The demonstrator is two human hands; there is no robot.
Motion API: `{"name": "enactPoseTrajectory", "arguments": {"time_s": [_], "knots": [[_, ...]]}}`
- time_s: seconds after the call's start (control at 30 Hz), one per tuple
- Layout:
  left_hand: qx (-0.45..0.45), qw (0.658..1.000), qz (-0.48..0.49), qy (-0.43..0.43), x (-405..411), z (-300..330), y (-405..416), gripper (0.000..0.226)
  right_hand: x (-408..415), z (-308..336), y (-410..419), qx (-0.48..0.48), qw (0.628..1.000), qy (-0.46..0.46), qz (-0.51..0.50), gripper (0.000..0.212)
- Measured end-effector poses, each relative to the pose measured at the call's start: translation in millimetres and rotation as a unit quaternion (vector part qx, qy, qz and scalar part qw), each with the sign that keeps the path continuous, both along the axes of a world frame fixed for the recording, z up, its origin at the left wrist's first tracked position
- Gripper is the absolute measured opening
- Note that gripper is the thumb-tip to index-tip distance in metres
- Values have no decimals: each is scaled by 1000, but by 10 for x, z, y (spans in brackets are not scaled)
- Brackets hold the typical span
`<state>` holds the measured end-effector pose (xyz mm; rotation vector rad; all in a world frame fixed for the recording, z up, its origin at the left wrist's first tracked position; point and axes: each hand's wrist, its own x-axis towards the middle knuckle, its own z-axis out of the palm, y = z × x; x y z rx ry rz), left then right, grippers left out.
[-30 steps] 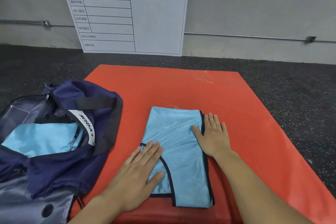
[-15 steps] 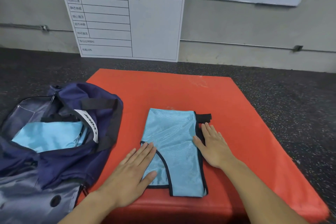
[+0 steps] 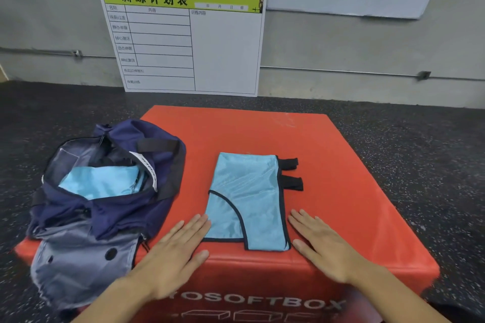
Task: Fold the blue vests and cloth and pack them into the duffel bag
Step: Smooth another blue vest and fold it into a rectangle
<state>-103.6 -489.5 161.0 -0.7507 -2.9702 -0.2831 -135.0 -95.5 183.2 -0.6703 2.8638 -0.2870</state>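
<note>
Flat and straight, the fingers of both hands lie extended with only slight gaps between them, and neither hand grips anything. On the left hand (image 3: 175, 252) the fingers point up and to the right, their tips at the lower left edge of the folded blue vest (image 3: 249, 202); whether they rest on the fabric or just beside it cannot be told. The right hand (image 3: 321, 246) lies palm down on the red soft box (image 3: 354, 165), fingers angled up and to the left, thumb close to the vest's lower right corner and the fingertips just beside its dark-trimmed right edge. Both forearms come in from the bottom of the view and converge toward the vest, which sits between the hands. It lies folded into a tall rectangle near the front of the box top, with two black straps (image 3: 291, 173) sticking out at its upper right. To the left, the navy duffel bag (image 3: 110, 207) slumps open across the box's left edge, with light blue cloth (image 3: 102, 182) visible inside it. Behind, a white schedule board (image 3: 183, 39) leans against the grey wall.
</note>
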Motion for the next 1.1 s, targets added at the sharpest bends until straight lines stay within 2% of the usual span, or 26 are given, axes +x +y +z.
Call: {"name": "enactPoseTrajectory", "arguments": {"time_s": [0.17, 0.3, 0.53, 0.77, 1.1], "knots": [[-3, 1000, 10, -21, 178, 76, -216, 74, 269, 35, 264, 14, 999, 22, 30, 63], [5, 1000, 14, -14, 220, 86, -316, 66, 372, 34, 472, 9, 998, 44, 44, 50], [-16, 1000, -8, -6, 102, 112, -228, 65, 382, 163, 414, 22, 994, 77, 80, 46], [-10, 999, -29, -5, 18, 195, -108, 51, 310, 199, 155, 29, 987, 96, 123, 44], [33, 998, -48, -13, -210, 254, 13, 52, 74, 101, -105, 11, 984, 118, 134, 48]]}}
